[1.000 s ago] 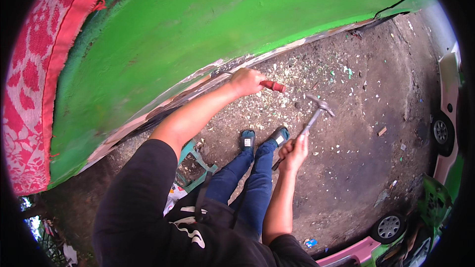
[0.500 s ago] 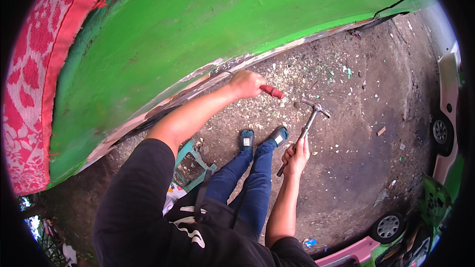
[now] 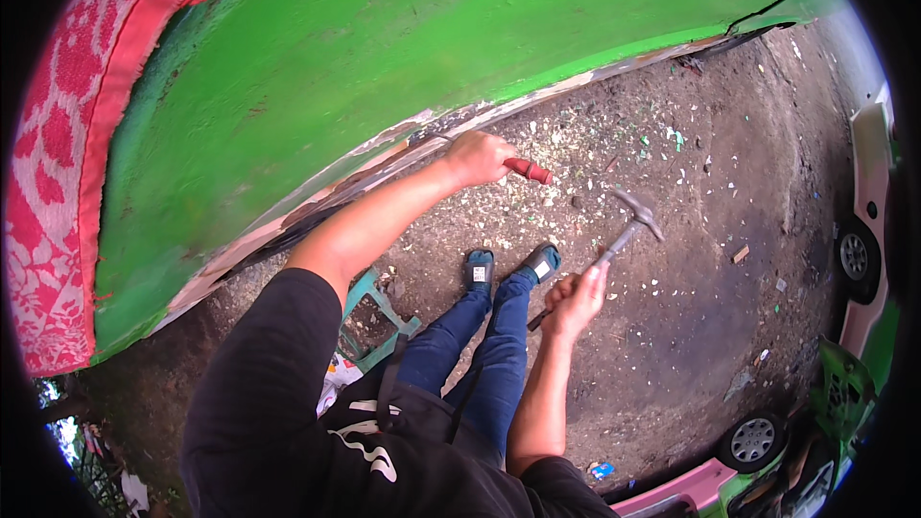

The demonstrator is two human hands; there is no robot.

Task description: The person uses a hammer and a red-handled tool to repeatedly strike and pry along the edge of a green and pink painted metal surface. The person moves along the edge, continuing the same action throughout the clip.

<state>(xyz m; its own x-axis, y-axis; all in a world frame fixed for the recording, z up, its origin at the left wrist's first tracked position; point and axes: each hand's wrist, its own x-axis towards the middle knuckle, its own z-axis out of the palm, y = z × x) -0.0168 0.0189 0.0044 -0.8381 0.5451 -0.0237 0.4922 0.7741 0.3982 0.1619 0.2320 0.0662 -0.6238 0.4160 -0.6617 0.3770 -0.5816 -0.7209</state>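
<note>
Head view. Left hand (image 3: pixel 475 158), upper centre of frame: closed fist, clamped on a red-handled tool (image 3: pixel 529 170). Tool's long axis runs nearly across the frame, tilted slightly: handle butt points right and a little down, thin dark shaft leaves the fist toward the left and a little up, ending at the ragged lower edge of a green body panel (image 3: pixel 384 48). Exact tip contact cannot be made out.

Right hand (image 3: pixel 574 302), right of centre and lower: fingers wrapped around the handle of a hammer (image 3: pixel 622 242). Hammer's long axis is diagonal, grip end at lower left, head at upper right. Head lies crosswise to the handle, one end toward upper left, the other toward lower right; slightly blurred. Hammer head is apart from the red butt, below and to its right.

Surroundings: pale flakes (image 3: pixel 547 134) scattered over the dirt ground (image 3: pixel 710 249) beside the panel; red-and-white patterned cloth (image 3: pixel 58 163) at far left; teal frame (image 3: pixel 391 312) left of the shoes (image 3: pixel 479 270), lower centre.
</note>
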